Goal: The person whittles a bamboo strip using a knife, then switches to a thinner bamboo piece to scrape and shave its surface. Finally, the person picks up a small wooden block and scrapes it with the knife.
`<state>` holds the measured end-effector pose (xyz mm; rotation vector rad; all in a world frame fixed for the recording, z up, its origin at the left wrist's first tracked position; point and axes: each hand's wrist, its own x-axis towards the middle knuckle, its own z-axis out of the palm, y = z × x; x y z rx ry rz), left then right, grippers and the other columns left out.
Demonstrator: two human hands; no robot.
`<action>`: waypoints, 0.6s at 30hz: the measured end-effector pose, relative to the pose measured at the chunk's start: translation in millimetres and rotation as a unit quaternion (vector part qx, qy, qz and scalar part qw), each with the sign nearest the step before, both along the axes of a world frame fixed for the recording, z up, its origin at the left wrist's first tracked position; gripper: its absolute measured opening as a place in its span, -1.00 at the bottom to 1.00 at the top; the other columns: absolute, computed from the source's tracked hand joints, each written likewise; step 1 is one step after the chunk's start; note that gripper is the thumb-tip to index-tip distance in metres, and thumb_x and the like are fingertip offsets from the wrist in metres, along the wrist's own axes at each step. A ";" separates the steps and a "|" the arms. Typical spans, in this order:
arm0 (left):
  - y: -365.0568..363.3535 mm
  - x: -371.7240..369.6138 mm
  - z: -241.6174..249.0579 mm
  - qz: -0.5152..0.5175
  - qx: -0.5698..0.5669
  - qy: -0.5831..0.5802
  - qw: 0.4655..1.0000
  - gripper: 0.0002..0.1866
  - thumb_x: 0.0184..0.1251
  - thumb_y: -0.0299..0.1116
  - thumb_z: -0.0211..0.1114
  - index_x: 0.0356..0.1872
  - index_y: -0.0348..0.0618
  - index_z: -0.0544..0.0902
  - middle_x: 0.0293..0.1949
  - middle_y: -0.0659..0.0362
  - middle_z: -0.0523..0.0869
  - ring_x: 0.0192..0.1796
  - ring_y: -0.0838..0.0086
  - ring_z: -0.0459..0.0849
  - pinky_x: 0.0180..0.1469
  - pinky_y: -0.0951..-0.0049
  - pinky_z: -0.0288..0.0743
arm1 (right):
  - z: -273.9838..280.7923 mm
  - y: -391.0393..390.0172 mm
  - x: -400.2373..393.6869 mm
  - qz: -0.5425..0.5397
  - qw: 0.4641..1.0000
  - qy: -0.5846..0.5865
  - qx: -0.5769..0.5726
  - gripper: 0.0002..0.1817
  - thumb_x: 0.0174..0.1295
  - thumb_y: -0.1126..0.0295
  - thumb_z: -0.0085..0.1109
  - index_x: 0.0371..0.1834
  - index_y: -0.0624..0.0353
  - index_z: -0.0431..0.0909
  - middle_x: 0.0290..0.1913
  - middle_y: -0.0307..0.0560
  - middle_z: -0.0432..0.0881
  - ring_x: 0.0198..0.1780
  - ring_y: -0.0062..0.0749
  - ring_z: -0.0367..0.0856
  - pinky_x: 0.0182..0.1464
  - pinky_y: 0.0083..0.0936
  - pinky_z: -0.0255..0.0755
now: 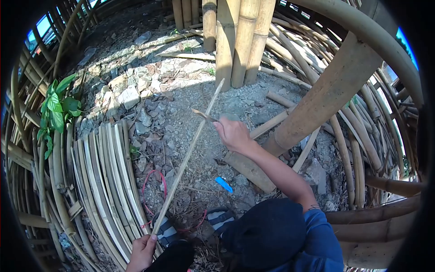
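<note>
A long split bamboo strip [185,161] slants up from near my feet toward the standing poles. My left hand [142,253] is closed around its lower end. In my right hand [234,135] is a knife [203,115], gripped in a closed fist; most of its handle is hidden by the fingers. The narrow blade crosses the upper part of the strip and appears to touch it. Below the right hand, a small blue plastic piece [224,185] lies on the ground.
Several split bamboo strips [106,181] lie side by side at left, near a leafy plant [55,105]. Thick bamboo poles [247,43] stand ahead; a large one [328,90] leans at right. Pink string [144,188] lies by my shoes [166,231]. Stones [129,97] cover the ground.
</note>
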<state>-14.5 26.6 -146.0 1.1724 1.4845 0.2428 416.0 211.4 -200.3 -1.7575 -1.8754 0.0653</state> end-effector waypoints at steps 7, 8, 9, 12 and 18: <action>-4.2 -6.8 1.5 -0.015 -0.009 -0.019 1.000 -0.50 0.64 -0.09 0.04 -0.53 -0.20 0.46 -0.70 0.35 0.38 -0.69 0.68 0.26 -0.64 0.52 0.09 | -14.7 12.8 12.5 0.029 0.996 -0.011 0.083 -0.57 0.51 0.01 -0.05 -0.32 0.17 0.47 -0.59 0.17 0.62 -0.53 0.24 0.63 -0.48 0.11 0.46; -6.7 -9.1 3.1 -0.017 -0.011 -0.005 1.000 -0.50 0.64 -0.09 0.04 -0.53 -0.20 0.46 -0.71 0.35 0.38 -0.70 0.68 0.26 -0.64 0.52 0.09 | -14.8 26.9 33.4 -0.039 0.996 -0.024 0.073 -0.57 0.51 0.02 -0.05 -0.32 0.17 0.47 -0.59 0.16 0.62 -0.54 0.22 0.63 -0.48 0.11 0.46; -6.8 -9.3 3.1 -0.019 -0.013 0.007 1.000 -0.50 0.64 -0.09 0.03 -0.53 -0.20 0.46 -0.71 0.35 0.37 -0.70 0.67 0.26 -0.64 0.52 0.09 | -15.7 33.8 48.5 -0.041 0.996 -0.026 0.075 -0.57 0.51 0.02 -0.05 -0.32 0.17 0.47 -0.59 0.16 0.62 -0.54 0.22 0.63 -0.48 0.11 0.46; -2.3 -6.7 -1.7 -0.010 -0.029 -0.008 1.000 -0.51 0.65 -0.11 0.03 -0.53 -0.20 0.46 -0.71 0.35 0.38 -0.71 0.67 0.26 -0.65 0.51 0.09 | -16.4 40.2 62.5 -0.020 0.996 -0.069 0.056 -0.57 0.52 0.02 -0.06 -0.33 0.17 0.46 -0.58 0.16 0.63 -0.54 0.21 0.63 -0.48 0.11 0.46; -6.3 -8.7 1.4 -0.012 -0.055 0.000 0.998 -0.51 0.65 -0.12 0.02 -0.53 -0.20 0.47 -0.72 0.35 0.37 -0.71 0.65 0.26 -0.65 0.51 0.10 | -9.6 12.9 19.1 0.115 0.988 -0.074 0.078 -0.54 0.51 -0.01 -0.05 -0.37 0.17 0.47 -0.60 0.15 0.62 -0.54 0.21 0.63 -0.49 0.07 0.47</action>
